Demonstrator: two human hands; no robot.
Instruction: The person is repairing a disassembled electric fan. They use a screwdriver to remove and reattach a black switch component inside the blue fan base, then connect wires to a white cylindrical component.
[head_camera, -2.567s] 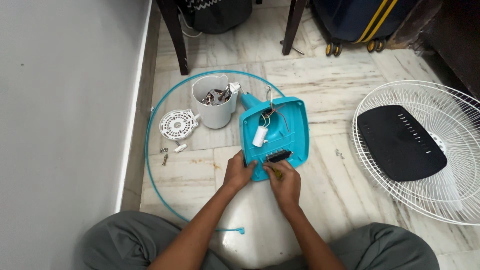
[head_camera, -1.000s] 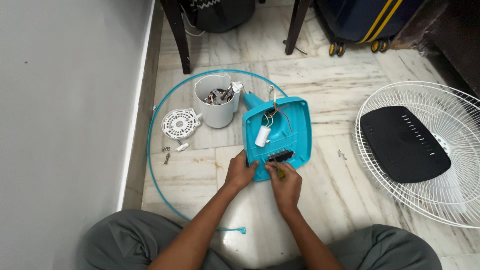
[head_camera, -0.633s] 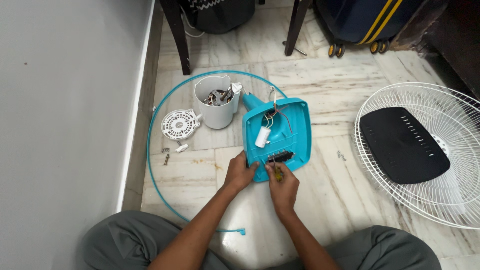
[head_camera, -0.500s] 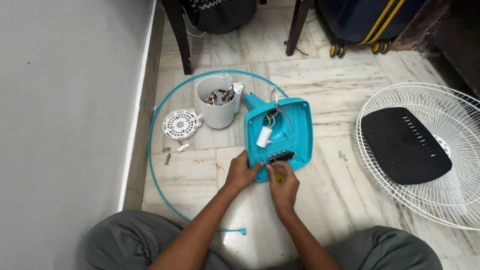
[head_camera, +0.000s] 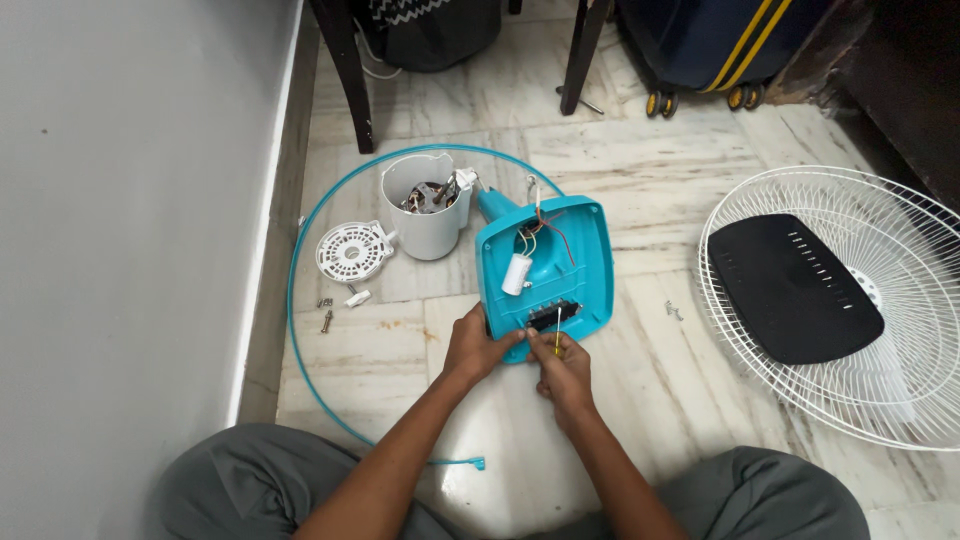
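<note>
A turquoise fan base (head_camera: 550, 270) lies open side up on the marble floor, showing wires, a white capacitor (head_camera: 515, 274) and a black switch block (head_camera: 553, 316). My left hand (head_camera: 476, 346) grips the base's near left edge. My right hand (head_camera: 563, 365) holds a small yellow-handled screwdriver (head_camera: 557, 338), its thin shaft pointing up at the switch block.
A white motor housing (head_camera: 427, 205) stands behind the base, a round white vented cover (head_camera: 352, 251) and loose screws (head_camera: 327, 315) to its left. A turquoise ring (head_camera: 300, 250) circles them. A white wire fan guard (head_camera: 850, 300) with a black plate lies right. Chair legs and a suitcase stand behind.
Both hands stay at the base's near edge; the right hand with the screwdriver has shifted only slightly at the switch block. The view has drifted a little.
</note>
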